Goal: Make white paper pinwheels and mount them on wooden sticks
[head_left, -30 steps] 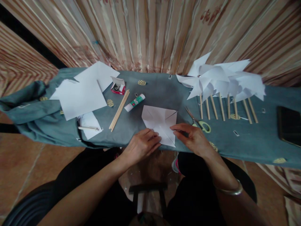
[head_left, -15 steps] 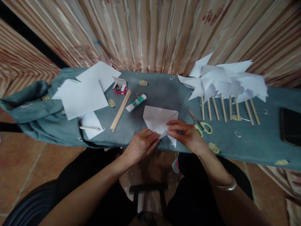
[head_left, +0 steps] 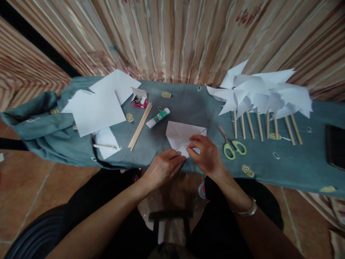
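Observation:
A white sheet of paper point(head_left: 183, 131) with cuts running in from its corners lies at the front edge of the cloth-covered table. My left hand point(head_left: 165, 165) pinches its near left edge, fingers closed. Over its near right part, my right hand point(head_left: 206, 154) has thumb and fingers closed on a paper corner that is bent inward. The fingertips partly hide that corner. Green-handled scissors point(head_left: 229, 143) lie partly spread to the right of my right hand. Beyond my left hand rests a glue stick point(head_left: 158, 118).
Several white paper pinwheels point(head_left: 258, 90) on sticks lie at the right. Wooden sticks point(head_left: 140, 126) and a small red box point(head_left: 139, 101) of metal pins are left of the glue. White sheets point(head_left: 99, 108) lie further left, a dark flat device point(head_left: 335, 145) at far right.
My right hand has moved left, closer to my left hand, carrying the near right corner of the paper inward. The left hand keeps its hold. The scissors are now uncovered.

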The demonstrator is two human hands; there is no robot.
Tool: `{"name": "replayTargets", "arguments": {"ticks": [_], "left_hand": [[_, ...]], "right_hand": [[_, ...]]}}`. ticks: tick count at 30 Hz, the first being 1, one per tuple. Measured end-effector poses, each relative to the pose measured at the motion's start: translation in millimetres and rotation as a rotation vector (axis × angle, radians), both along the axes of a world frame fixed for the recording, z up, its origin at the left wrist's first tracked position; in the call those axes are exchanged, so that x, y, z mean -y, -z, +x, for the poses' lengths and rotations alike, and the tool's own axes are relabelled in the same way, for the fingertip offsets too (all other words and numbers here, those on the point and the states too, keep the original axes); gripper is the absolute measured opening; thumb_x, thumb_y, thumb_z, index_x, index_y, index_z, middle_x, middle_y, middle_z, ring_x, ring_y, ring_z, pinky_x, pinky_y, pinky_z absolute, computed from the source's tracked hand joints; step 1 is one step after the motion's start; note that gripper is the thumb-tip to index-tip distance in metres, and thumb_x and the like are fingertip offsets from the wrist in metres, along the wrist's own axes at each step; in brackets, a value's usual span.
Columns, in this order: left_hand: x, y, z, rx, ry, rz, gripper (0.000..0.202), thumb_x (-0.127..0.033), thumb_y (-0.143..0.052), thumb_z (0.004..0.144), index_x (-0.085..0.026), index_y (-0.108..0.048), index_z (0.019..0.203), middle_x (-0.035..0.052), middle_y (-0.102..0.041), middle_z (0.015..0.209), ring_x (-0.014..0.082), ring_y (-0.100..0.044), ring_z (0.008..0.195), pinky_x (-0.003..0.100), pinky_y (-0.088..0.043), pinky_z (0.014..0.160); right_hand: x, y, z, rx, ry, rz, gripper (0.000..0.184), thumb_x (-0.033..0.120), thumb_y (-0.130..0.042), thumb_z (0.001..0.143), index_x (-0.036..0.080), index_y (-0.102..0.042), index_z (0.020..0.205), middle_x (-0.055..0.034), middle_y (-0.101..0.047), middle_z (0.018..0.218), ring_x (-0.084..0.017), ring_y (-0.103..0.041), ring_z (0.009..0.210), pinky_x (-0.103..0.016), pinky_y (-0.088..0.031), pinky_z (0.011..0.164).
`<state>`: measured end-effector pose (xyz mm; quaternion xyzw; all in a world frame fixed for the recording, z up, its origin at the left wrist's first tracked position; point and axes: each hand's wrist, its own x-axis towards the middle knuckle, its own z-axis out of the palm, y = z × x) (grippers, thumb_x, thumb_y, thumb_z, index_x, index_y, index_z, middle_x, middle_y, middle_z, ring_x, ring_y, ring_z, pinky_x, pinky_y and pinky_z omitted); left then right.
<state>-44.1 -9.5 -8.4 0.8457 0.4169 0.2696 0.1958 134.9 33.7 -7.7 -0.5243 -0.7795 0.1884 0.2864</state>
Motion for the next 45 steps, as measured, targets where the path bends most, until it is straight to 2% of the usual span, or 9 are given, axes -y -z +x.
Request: {"name": "replayTargets", "arguments": {"ticks": [7, 21, 29, 40, 45], "left_hand": [[-0.5, 2.8, 0.7, 0.006, -0.020, -0.037, 0.022, -0.022, -0.048, 0.094, -0.015, -0.068, 0.096, 0.0068, -0.066, 0.083, 0.0158, -0.061, 0.078, 0.026, -0.051, 0.069], [-2.1, 2.1, 1.6, 0.061, -0.049, -0.058, 0.019, -0.019, -0.051, 0.091, -0.015, -0.069, 0.098, 0.0070, -0.068, 0.086, 0.0160, -0.064, 0.079, 0.026, -0.053, 0.070], [-2.1, 2.9, 1.4, 0.048, -0.042, -0.058, 0.019, -0.020, -0.051, 0.091, -0.015, -0.069, 0.097, 0.0069, -0.068, 0.086, 0.0162, -0.064, 0.079, 0.026, -0.052, 0.069], [-2.5, 0.8, 0.7, 0.033, -0.041, -0.065, 0.019, -0.020, -0.052, 0.092, -0.015, -0.069, 0.097, 0.0064, -0.067, 0.085, 0.0159, -0.064, 0.079, 0.025, -0.051, 0.070], [-2.9, 1.7, 1.7, 0.039, -0.041, -0.059, 0.019, -0.019, -0.052, 0.091, -0.014, -0.069, 0.096, 0.0066, -0.067, 0.083, 0.0157, -0.063, 0.077, 0.025, -0.051, 0.068]], "right_hand": [[0.5, 2.4, -2.0, 0.040, 0.022, 0.023, 0.012, 0.014, -0.059, 0.076, 0.020, -0.064, 0.067, -0.0077, -0.068, 0.095, -0.024, -0.062, 0.092, -0.038, -0.050, 0.085], [1.0, 5.7, -5.5, 0.025, 0.047, 0.040, 0.014, 0.014, -0.057, 0.077, 0.021, -0.061, 0.065, -0.0071, -0.069, 0.094, -0.023, -0.062, 0.090, -0.037, -0.049, 0.085], [2.3, 4.7, -5.6, 0.021, 0.056, 0.008, 0.011, 0.015, -0.055, 0.078, 0.022, -0.061, 0.071, -0.0074, -0.069, 0.098, -0.025, -0.061, 0.093, -0.041, -0.049, 0.086], [4.4, 2.6, -7.0, 0.041, 0.046, 0.006, 0.011, 0.014, -0.055, 0.079, 0.020, -0.062, 0.074, -0.0079, -0.068, 0.098, -0.024, -0.060, 0.092, -0.039, -0.048, 0.087], [7.0, 4.5, -9.0, 0.070, 0.016, 0.057, 0.020, 0.013, -0.050, 0.084, 0.021, -0.067, 0.088, -0.0074, -0.066, 0.105, -0.024, -0.058, 0.097, -0.039, -0.047, 0.091]]}}
